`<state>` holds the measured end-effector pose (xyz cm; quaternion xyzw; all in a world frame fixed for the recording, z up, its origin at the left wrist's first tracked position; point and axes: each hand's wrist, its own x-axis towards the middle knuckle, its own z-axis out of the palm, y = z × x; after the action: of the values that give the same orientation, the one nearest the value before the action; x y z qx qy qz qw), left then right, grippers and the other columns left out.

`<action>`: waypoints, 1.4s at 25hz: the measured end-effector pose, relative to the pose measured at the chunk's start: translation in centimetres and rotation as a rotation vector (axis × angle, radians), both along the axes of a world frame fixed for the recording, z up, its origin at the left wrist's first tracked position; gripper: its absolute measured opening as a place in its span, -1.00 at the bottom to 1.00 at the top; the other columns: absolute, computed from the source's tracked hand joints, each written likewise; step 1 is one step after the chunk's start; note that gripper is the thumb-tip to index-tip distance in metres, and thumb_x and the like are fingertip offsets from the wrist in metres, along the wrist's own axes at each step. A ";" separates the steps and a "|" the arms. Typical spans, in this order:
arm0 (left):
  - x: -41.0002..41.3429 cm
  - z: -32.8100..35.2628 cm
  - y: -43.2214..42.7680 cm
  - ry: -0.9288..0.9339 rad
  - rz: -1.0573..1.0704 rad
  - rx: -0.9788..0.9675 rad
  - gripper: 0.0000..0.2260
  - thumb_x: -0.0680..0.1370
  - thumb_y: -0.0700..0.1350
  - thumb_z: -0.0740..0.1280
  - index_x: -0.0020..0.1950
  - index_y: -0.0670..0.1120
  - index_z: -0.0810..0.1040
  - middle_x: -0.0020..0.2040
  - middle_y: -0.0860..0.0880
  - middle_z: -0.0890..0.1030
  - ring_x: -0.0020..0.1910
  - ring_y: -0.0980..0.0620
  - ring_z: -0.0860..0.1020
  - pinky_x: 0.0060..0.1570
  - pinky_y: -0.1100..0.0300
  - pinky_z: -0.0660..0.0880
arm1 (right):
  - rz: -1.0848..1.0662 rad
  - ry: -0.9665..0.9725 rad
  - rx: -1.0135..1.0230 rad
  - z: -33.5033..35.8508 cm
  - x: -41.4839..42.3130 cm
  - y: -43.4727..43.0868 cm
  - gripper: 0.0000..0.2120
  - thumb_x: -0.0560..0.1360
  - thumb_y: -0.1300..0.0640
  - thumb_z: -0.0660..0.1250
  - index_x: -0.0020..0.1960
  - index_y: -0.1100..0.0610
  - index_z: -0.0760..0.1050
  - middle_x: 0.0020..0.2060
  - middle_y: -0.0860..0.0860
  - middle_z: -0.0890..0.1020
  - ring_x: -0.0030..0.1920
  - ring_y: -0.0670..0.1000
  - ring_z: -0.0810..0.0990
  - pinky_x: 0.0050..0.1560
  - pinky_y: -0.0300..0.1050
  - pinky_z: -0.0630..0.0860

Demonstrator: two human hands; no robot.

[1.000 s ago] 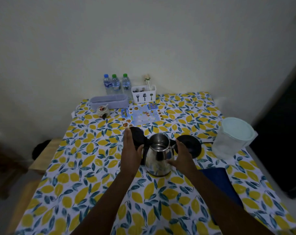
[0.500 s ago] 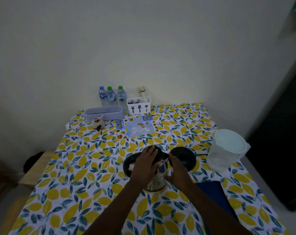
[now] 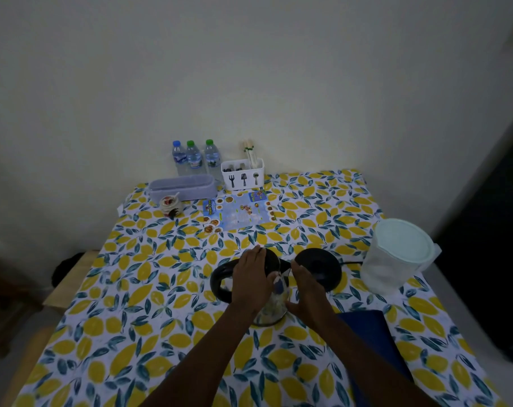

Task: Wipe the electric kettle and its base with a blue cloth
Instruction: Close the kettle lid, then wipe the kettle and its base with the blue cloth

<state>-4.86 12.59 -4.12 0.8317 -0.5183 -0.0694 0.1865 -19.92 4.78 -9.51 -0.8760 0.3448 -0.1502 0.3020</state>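
The steel electric kettle stands upright on the lemon-print tablecloth, its black handle pointing left. My left hand lies palm down over the kettle's lid and covers it. My right hand presses against the kettle's right side with the fingers spread. The round black base sits on the table just behind and to the right of the kettle, its cord running right. A folded blue cloth lies flat under my right forearm, partly hidden by it.
A white lidded jug stands right of the base. Along the far edge are three water bottles, a white cutlery holder, a lilac box, a small jar and a leaflet. A wooden bench adjoins the table's left side.
The kettle's lid was open a second ago; my left hand swung it down and now rests on it. My right hand stayed at the kettle's right side. The camera tilted up.
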 end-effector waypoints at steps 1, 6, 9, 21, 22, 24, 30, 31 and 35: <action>-0.6 0.0 0.1 -0.011 -0.005 -0.011 -0.46 0.63 0.07 0.18 0.54 -0.09 0.12 0.57 -0.08 0.17 0.56 -0.08 0.09 0.53 -0.03 0.11 | 0.010 0.015 -0.041 0.0 -0.4 0.1 -0.11 0.40 0.01 0.46 0.54 0.12 0.00 0.55 0.08 0.12 0.54 0.11 0.07 0.47 0.11 0.25; -5.9 -2.3 1.4 -0.103 -0.254 -0.188 -0.63 0.59 -0.17 0.26 0.41 -0.17 0.41 0.46 -0.15 0.40 0.49 -0.16 0.30 0.44 -0.13 0.29 | -0.046 0.169 -0.171 -2.1 -5.8 0.8 -0.19 0.46 -0.20 0.28 0.52 -0.05 -0.12 0.55 -0.03 -0.03 0.55 0.09 -0.06 0.44 0.20 0.18; -8.9 -5.0 1.5 -0.034 -0.355 -0.133 -0.63 0.60 -0.17 0.25 0.41 -0.18 0.39 0.46 -0.16 0.40 0.48 -0.18 0.31 0.41 -0.12 0.34 | -0.112 0.323 -0.123 -4.7 -10.4 1.0 -0.19 0.47 -0.28 0.22 0.54 -0.04 -0.09 0.53 -0.02 -0.14 0.55 0.19 -0.08 0.43 0.31 0.10; -14.1 -13.2 2.0 0.093 -0.427 0.332 -0.53 0.66 0.01 0.08 0.55 -0.07 0.11 0.60 -0.03 0.04 0.59 -0.02 -0.05 0.53 0.11 -0.04 | -0.297 0.683 0.033 -10.2 -17.8 0.9 -0.21 0.40 -0.43 0.11 0.51 -0.24 -0.12 0.57 0.12 0.00 0.52 0.28 -0.01 0.36 0.33 0.18; -14.4 -13.3 2.0 0.090 -0.417 0.341 -0.53 0.66 0.02 0.09 0.55 -0.07 0.11 0.60 -0.03 0.05 0.59 -0.02 -0.04 0.53 0.11 -0.03 | -0.288 0.680 0.021 -10.2 -17.9 0.6 -0.25 0.42 -0.38 0.12 0.51 -0.24 -0.08 0.55 0.13 0.05 0.50 0.28 0.04 0.34 0.31 0.23; -14.9 -13.4 1.7 0.083 -0.403 0.345 -0.52 0.66 0.03 0.10 0.55 -0.06 0.12 0.60 -0.02 0.06 0.58 -0.02 -0.01 0.53 0.10 -0.01 | -0.281 0.669 0.020 -10.2 -18.1 0.0 -0.34 0.47 -0.28 0.16 0.51 -0.22 0.02 0.52 0.13 0.14 0.46 0.30 0.12 0.30 0.29 0.31; -15.4 -13.4 1.4 0.135 -0.295 0.288 -0.54 0.66 0.01 0.08 0.54 -0.07 0.13 0.59 -0.03 0.08 0.58 -0.01 0.00 0.53 0.11 -0.01 | -0.251 0.537 0.054 -10.3 -18.2 -1.7 -0.50 0.52 -0.04 0.27 0.44 -0.07 0.30 0.46 0.14 0.26 0.33 0.25 0.26 0.25 0.17 0.44; -15.2 -13.1 1.4 0.138 -0.270 0.261 -0.54 0.66 0.00 0.09 0.54 -0.08 0.14 0.59 -0.03 0.09 0.58 -0.01 0.02 0.53 0.11 0.00 | -0.265 0.493 0.086 -10.2 -18.2 -2.0 -0.51 0.52 -0.03 0.28 0.42 -0.04 0.33 0.45 0.13 0.27 0.32 0.24 0.26 0.26 0.13 0.44; -13.3 -11.2 1.5 0.115 -0.181 0.067 -0.56 0.63 -0.04 0.18 0.50 -0.10 0.25 0.54 -0.08 0.25 0.54 -0.09 0.17 0.51 0.05 0.09 | -0.342 0.222 0.241 -7.7 -16.2 -3.3 -0.56 0.48 0.06 0.35 0.35 0.05 0.44 0.41 0.12 0.35 0.32 0.22 0.31 0.22 0.10 0.43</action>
<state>-18.14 14.06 -15.32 0.7820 -0.5771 -0.1509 0.1807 -36.15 1.49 -17.24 -0.7737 0.5345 -0.0599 0.3348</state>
